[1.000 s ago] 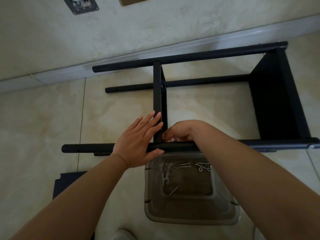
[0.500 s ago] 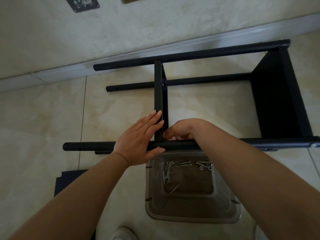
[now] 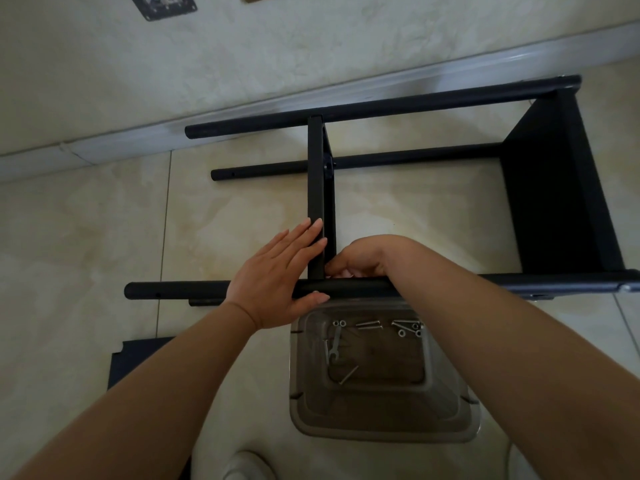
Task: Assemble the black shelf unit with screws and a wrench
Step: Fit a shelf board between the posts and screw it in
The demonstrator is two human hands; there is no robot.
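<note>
shelf unit [image 3: 398, 105] under flat left hand [image 3: 277, 278], right hand [image 3: 360, 259] fingers hidden; bin [image 3: 381, 420] holds screws [image 3: 369, 325], wrench [image 3: 335, 346].

Little changed — right hand [image 3: 360, 259] fingers perhaps curl tighter behind the rail [image 3: 346, 289].

I see a matte black frame [image 3: 381, 105], black panel [image 3: 561, 188], and another black board [image 3: 138, 358] on the floor [image 3: 86, 244], which is glossy beige marbled tile. Grey translucent tub [image 3: 381, 424] with silver screws [image 3: 369, 325] and silver wrench [image 3: 335, 344]. Cream mottled wall [image 3: 311, 39], pale grey skirting [image 3: 485, 64].
</note>
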